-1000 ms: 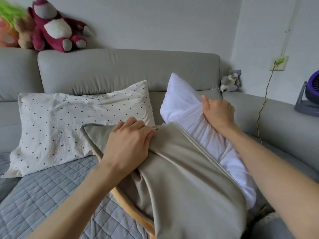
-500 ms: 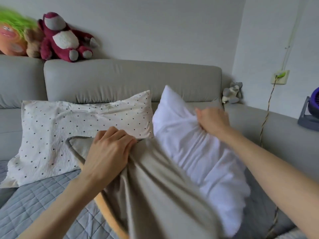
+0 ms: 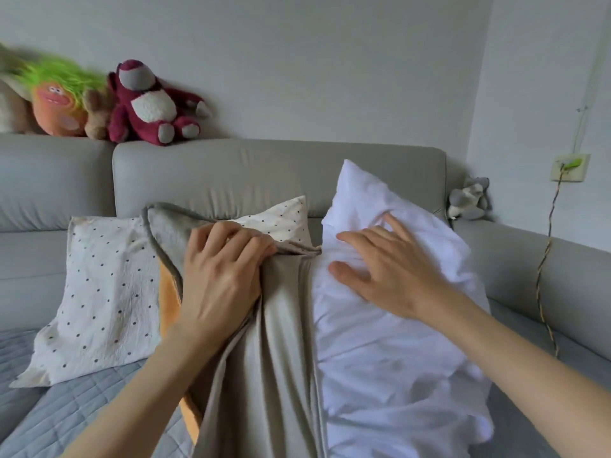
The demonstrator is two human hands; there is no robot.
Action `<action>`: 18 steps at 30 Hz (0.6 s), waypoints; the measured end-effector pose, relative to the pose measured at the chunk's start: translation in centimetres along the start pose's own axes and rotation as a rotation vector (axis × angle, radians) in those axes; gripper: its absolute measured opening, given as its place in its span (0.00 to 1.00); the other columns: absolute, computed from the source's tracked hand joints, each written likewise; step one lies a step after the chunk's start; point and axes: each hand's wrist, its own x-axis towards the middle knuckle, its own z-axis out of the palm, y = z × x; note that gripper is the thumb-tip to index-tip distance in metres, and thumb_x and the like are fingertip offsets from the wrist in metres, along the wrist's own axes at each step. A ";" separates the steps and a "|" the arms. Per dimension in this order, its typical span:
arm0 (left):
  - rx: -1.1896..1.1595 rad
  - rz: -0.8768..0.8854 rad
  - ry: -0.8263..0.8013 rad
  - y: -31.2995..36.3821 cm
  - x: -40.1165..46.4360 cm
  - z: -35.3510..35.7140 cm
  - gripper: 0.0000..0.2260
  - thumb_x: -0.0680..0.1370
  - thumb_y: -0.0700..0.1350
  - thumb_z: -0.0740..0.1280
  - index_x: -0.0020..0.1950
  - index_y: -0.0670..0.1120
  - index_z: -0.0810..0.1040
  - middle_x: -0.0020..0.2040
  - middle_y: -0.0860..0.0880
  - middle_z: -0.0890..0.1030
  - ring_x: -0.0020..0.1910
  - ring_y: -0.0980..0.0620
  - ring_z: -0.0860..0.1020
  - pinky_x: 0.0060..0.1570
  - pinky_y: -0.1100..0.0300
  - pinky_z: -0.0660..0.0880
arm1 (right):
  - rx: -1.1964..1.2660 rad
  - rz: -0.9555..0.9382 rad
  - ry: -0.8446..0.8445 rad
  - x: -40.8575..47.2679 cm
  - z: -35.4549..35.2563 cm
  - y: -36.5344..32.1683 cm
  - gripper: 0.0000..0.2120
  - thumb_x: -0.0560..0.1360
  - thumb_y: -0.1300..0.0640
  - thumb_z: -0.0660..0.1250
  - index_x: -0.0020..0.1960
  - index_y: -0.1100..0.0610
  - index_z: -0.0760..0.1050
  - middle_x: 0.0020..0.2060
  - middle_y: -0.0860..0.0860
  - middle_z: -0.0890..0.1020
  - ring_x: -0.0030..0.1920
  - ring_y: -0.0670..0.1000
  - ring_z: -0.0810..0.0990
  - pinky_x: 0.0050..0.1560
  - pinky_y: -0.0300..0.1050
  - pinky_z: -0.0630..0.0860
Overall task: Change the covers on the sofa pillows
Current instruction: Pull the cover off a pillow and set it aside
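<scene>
The grey sofa [image 3: 264, 173] carries everything here, and the main risk sits on its seat: the white pillow insert [image 3: 396, 325], lying bare at the right and leaning toward the backrest, is only partly free of the taupe cover [image 3: 281, 358], whose near end runs out of view at the bottom edge. The left hand [image 3: 221, 279] is clenched on a bunched fold of that cover near its upper edge, while the right hand [image 3: 383, 269] lies released, fingers spread flat on the insert and gripping nothing. With only flat pressure holding it, the insert could slide along with the cover when the left hand pulls, or roll off the seat edge to the right. A hard tug on the gathered fold could also strain the seam or the orange lining [image 3: 170, 305] showing at the cover's edge. The dotted pillow [image 3: 105, 292] just behind could get dragged or knocked aside. No brand, label or writing can be read anywhere.
</scene>
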 end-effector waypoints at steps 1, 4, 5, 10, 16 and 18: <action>0.002 0.030 -0.021 0.2 -0.6 -0.1 0.11 0.79 0.40 0.59 0.43 0.42 0.81 0.40 0.49 0.81 0.45 0.47 0.71 0.48 0.53 0.66 | -0.053 -0.013 0.033 -0.9 0.3 0.1 0.44 0.70 0.26 0.35 0.66 0.54 0.70 0.56 0.49 0.80 0.60 0.51 0.75 0.70 0.49 0.52; -0.064 0.073 -0.287 1.2 -5.2 0.2 0.12 0.78 0.44 0.59 0.41 0.45 0.81 0.40 0.50 0.81 0.42 0.47 0.73 0.45 0.55 0.65 | -0.182 0.047 -0.031 -5.2 4.1 -0.9 0.42 0.74 0.29 0.41 0.65 0.60 0.71 0.45 0.52 0.83 0.45 0.55 0.80 0.55 0.50 0.61; -0.083 0.011 -0.401 1.6 -6.6 0.0 0.13 0.77 0.46 0.59 0.38 0.46 0.80 0.38 0.51 0.80 0.40 0.47 0.74 0.43 0.56 0.65 | -0.193 0.069 -0.066 -6.6 5.5 -1.8 0.42 0.74 0.29 0.40 0.63 0.61 0.74 0.40 0.52 0.83 0.41 0.55 0.80 0.50 0.49 0.62; 0.141 -0.368 -0.769 1.9 -2.4 0.2 0.17 0.77 0.60 0.54 0.49 0.51 0.77 0.47 0.50 0.82 0.48 0.45 0.79 0.42 0.56 0.69 | -0.189 0.020 0.145 -6.0 6.2 -6.1 0.32 0.67 0.28 0.53 0.27 0.55 0.75 0.18 0.50 0.75 0.21 0.50 0.75 0.31 0.40 0.68; 0.093 -0.245 -1.101 2.5 -2.9 2.4 0.22 0.77 0.64 0.51 0.49 0.49 0.73 0.54 0.48 0.79 0.55 0.46 0.76 0.50 0.55 0.68 | -0.214 -0.148 0.207 -6.5 4.1 -4.7 0.27 0.68 0.32 0.59 0.27 0.55 0.74 0.27 0.51 0.75 0.33 0.54 0.74 0.40 0.48 0.65; 0.093 -0.227 -0.923 3.8 -3.5 1.5 0.16 0.79 0.60 0.51 0.45 0.50 0.69 0.51 0.50 0.79 0.52 0.47 0.76 0.46 0.56 0.65 | -0.195 -0.239 0.229 -7.0 3.3 -4.8 0.22 0.71 0.38 0.62 0.33 0.55 0.77 0.38 0.51 0.78 0.44 0.55 0.74 0.50 0.49 0.66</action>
